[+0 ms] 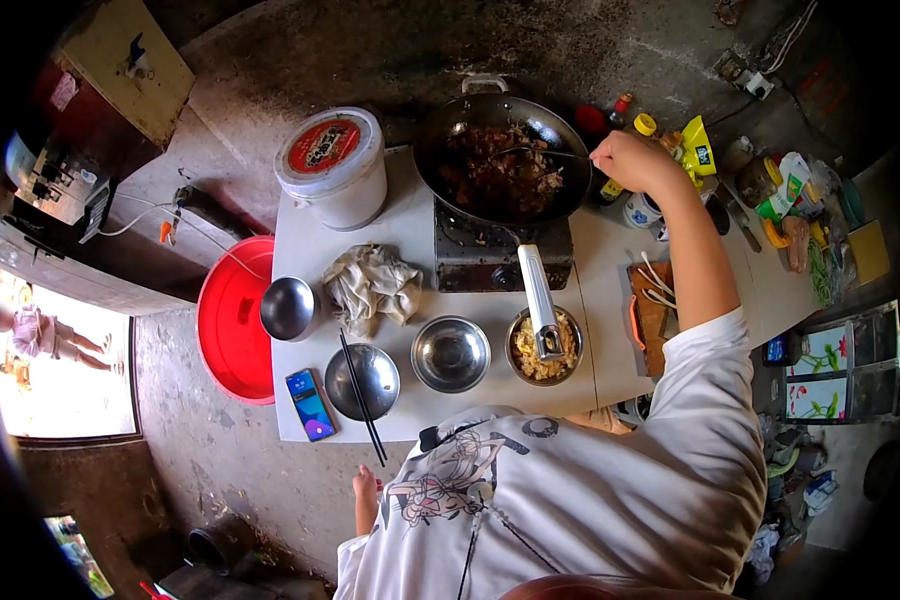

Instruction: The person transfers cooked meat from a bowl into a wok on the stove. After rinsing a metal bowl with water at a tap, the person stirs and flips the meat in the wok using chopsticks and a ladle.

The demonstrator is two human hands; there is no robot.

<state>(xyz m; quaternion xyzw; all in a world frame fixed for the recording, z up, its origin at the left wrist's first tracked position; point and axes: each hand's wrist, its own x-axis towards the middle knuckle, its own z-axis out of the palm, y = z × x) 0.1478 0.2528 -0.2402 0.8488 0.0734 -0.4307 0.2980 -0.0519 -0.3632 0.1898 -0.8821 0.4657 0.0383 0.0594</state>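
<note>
My right hand point(632, 162) is closed around the end of a thin-handled metal cooking utensil point(560, 153). Its far end lies among the dark, sauced food point(490, 175) in a black wok point(440, 135), so its head is hard to make out. The wok sits on a stove point(505, 262), its white-and-grey handle point(538, 290) pointing toward me. Down by the table's front edge hangs my left hand point(367, 485), fingers loosely apart and holding nothing. Nearest to it are black chopsticks point(361, 400) resting across a metal bowl point(378, 372).
A phone point(311, 405), cloth point(372, 288), metal bowls point(450, 354), a bowl of yellowish food point(545, 360) and a lidded white bucket point(335, 170) stand around. Right: a cutting board point(652, 320), a knife point(743, 220), seasoning bottles. Left: a red basin point(232, 330); a person point(55, 335) outside the doorway.
</note>
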